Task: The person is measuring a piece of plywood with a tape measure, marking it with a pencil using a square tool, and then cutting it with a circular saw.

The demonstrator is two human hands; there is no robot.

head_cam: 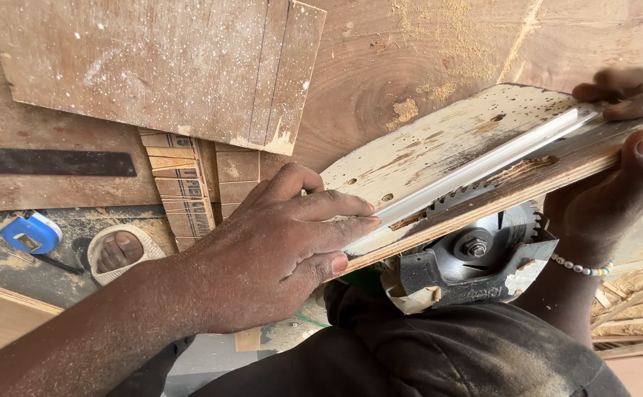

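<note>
A worn, paint-flecked wooden board [439,143] rests tilted over my lap, with a circular saw [476,246] fixed under it. The blade's teeth [455,197] poke up through a slot. A long thin white strip [483,158] lies along the board beside the teeth. My left hand [277,250] presses down on the strip's near end, fingers curled over the board's edge. My right hand [619,176] clamps the board's far end, thumb underneath and fingers on top, with a beaded bracelet [582,267] on its wrist.
A large plywood panel [160,66] lies at the upper left over a stack of small wood pieces [185,195]. A black ruler [49,163], a blue tape measure [31,234] and a sandalled foot [119,250] are at the left. Sawdust covers the wood behind.
</note>
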